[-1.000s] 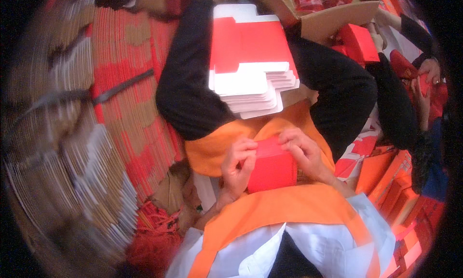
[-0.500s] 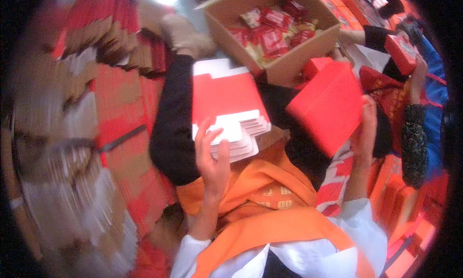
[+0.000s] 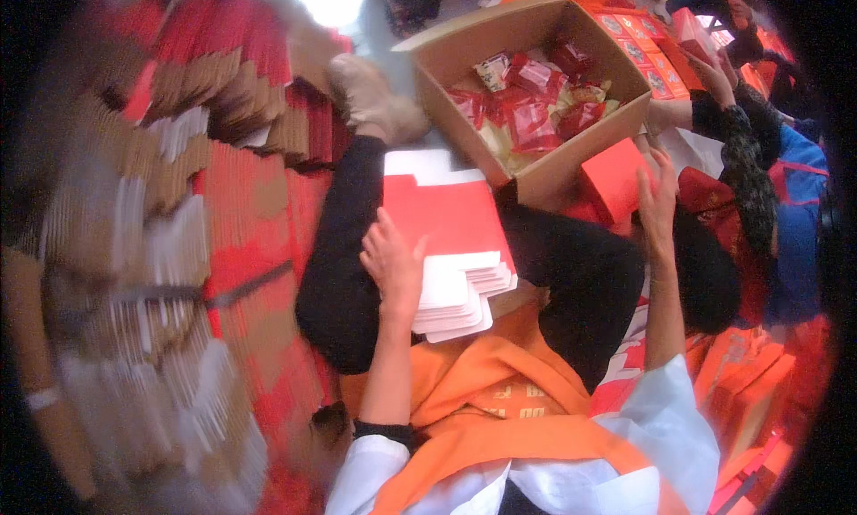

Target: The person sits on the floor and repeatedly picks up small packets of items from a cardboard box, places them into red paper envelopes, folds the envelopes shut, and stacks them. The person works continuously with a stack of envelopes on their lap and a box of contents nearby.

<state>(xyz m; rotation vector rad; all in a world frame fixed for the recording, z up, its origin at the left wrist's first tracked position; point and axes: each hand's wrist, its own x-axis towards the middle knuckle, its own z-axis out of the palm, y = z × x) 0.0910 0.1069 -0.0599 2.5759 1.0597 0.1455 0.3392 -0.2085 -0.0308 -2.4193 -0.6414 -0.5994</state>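
Note:
A stack of flat red-and-white carton blanks (image 3: pixel 439 216) lies across my lap, its white flaps fanned out at the near end. Along the stack's left edge rests my left hand (image 3: pixel 393 258), open, with its fingers stretched out over the top blank. My right hand (image 3: pixel 659 189) is open at the right, fingers apart, just beside a folded red box (image 3: pixel 611 178). Whether a fingertip still touches that box I cannot tell. The red box stands against the near right side of a large cardboard box (image 3: pixel 558 169).
Inside the cardboard box are several red and cream wrapped packets (image 3: pixel 531 113). Tall bundles of red and brown flat cartons (image 3: pixel 245 220) fill the left side. Another person's sleeved arm (image 3: pixel 748 158) works at the far right, near orange boxes (image 3: pixel 745 372) and a blue garment (image 3: pixel 797 238).
The red box has gone from my right hand in the air down beside the cardboard box, and that hand has opened. My left hand has come onto the stack's left edge.

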